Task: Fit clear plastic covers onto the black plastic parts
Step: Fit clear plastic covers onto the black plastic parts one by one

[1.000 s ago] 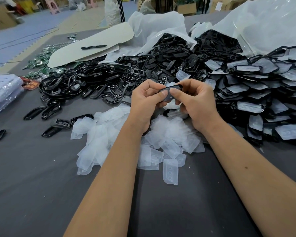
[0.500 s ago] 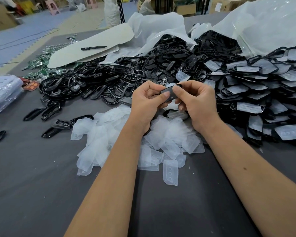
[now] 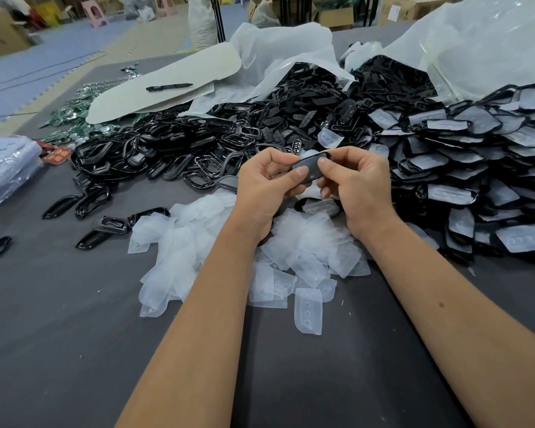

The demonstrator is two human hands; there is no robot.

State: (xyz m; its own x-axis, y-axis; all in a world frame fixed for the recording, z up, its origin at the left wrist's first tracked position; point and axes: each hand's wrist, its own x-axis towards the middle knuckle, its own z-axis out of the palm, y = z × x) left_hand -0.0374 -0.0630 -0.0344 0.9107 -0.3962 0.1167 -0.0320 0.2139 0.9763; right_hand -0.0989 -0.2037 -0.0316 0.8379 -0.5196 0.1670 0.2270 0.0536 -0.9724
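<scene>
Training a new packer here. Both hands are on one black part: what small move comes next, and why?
Probably press the thumbs along the part to seat its cover; left hand and right hand both pinch it, and whether the edges are seated cannot be told.

Lighting: even, diffuse, moderately bright.
Shadows: soft, faint.
Glare: plastic sheet (image 3: pixel 488 47) at 1 o'clock.
Distortion: wide-angle edge bending.
Focus: background soft.

A single head-worn camera looked forward and down across the grey bench (image 3: pixel 59 350), close above both forearms. It faced the bench's far edge, where the piles lay, with the room's floor beyond.
</scene>
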